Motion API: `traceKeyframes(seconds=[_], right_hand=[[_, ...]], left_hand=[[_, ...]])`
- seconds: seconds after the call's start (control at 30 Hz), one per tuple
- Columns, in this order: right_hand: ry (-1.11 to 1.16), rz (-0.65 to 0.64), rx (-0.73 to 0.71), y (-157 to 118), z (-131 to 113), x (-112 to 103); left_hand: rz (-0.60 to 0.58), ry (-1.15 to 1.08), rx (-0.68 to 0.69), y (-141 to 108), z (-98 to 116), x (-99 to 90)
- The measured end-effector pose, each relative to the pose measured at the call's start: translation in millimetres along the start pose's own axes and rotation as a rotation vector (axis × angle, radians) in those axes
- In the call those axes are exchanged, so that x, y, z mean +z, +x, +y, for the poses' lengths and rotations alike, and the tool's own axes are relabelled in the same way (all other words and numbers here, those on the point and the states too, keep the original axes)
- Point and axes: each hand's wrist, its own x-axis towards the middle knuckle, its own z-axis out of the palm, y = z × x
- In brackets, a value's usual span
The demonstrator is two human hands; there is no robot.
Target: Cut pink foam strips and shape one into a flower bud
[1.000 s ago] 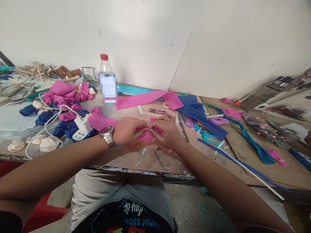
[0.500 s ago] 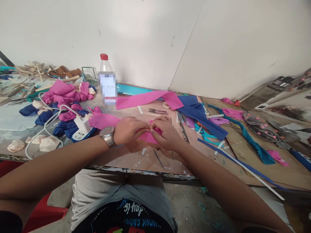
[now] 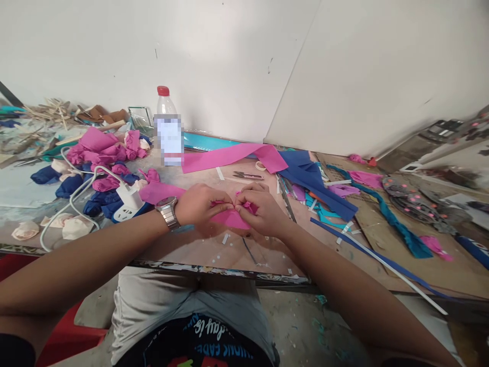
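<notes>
Both my hands meet over the table and pinch one pink crepe-like strip. My left hand, with a metal watch on its wrist, presses thumb and forefinger together on the strip. Against it, my right hand grips a bunched part of the same strip; its fingers hide much of the bunch. The strip runs out under my left hand, and a loose pink length shows beyond it. Just behind my hands lie small thread snips.
Pink, blue and cream rolled rosettes pile up at the left, beside a power strip with a white cable. Behind stands a red-capped bottle. A long pink strip and blue strips lie across the back. Cardboard covers the right.
My hands stay pinched at nearly the same spot. The left hand has shifted slightly, and more of the pink strip shows below the fingers.
</notes>
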Motion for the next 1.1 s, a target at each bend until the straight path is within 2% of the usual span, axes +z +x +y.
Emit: traceKeyframes(seconds=[0.23, 0.37, 0.7, 1.1], right_hand=[[0.011, -0.007, -0.046, 0, 2, 0], [-0.002, -0.021, -0.054, 0, 3, -2], [0.015, -0.050, -0.067, -1, 7, 1], [0.023, -0.042, -0.050, -2, 9, 2]], left_hand=[[-0.059, -0.064, -0.005, 1, 3, -2.1], [-0.130, -0.129, 0.006, 2, 5, -7.4], [-0.219, -0.187, 0.017, 5, -3, -6.8], [-0.243, -0.210, 0.002, 5, -4, -8.2]])
